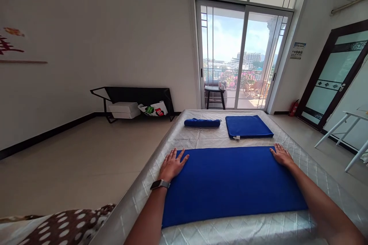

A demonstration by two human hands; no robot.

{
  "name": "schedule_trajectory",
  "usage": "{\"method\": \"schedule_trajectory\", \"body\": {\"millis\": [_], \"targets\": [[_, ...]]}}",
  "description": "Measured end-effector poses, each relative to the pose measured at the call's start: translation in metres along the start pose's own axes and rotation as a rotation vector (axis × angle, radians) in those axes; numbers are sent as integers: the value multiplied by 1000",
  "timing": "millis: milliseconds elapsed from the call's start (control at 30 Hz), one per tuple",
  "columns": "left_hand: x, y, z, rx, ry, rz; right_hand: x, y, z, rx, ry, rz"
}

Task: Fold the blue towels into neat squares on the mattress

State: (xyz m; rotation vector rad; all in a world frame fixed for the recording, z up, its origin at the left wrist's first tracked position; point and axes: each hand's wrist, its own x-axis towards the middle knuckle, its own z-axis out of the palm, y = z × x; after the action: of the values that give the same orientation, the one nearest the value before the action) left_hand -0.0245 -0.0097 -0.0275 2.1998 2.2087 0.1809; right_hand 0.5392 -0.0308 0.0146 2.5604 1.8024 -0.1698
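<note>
A blue cloth (pixel 230 183) lies spread flat across the quilted silver-white mattress (pixel 319 172). My left hand (pixel 172 165), with a watch on its wrist, rests on the cloth's far left corner, fingers spread. On the far right corner lies my right hand (pixel 282 155), its fingers stretched out as well. Beyond the cloth are a rolled blue cloth (pixel 202 123) on the left and a flat, folded blue cloth (pixel 248 126) with a small white tag on the right. Neither hand touches these two.
A black bench (pixel 135 95) with white boxes (pixel 124 109) stands by the left wall. Glass sliding doors (pixel 224 46) are behind the bed, with a stool (pixel 215 90) beyond. A brown polka-dot fabric (pixel 66 227) is at lower left, a white table (pixel 355 114) at right.
</note>
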Motion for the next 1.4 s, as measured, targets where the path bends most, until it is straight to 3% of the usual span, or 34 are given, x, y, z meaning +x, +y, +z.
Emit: {"method": "schedule_trajectory", "body": {"millis": [133,267,400,500,600,667,733,833,933,1267,1333,1400], "targets": [[-1,4,-4,-10,-10,-21,-7,-6,-5,0,10,13],[-3,9,-6,-22,-10,-40,-23,-30,-8,-18,148,8],[-3,11,-5,-18,22,-35,-59,-93,-4,6,230,-194],[-2,10,-4,-16,44,-27,-103,-159,4,82,116,-432],[-1,9,-2,-19,53,-28,-148,-217,15,135,-26,-554],[1,8,-1,-21,73,-28,-168,-240,21,155,-77,-609],[2,7,1,-17,97,-27,-178,-247,26,164,-103,-634],[3,7,3,-9,102,-26,-175,-227,26,152,-115,-595],[3,6,1,-10,83,-23,-161,-179,21,105,-100,-472],[3,7,0,-49,94,-34,-106,64,4,-20,94,189],[3,7,1,-53,99,-34,-103,89,3,-35,143,238],[3,6,1,-49,99,-24,-106,92,3,-57,200,227]]}}
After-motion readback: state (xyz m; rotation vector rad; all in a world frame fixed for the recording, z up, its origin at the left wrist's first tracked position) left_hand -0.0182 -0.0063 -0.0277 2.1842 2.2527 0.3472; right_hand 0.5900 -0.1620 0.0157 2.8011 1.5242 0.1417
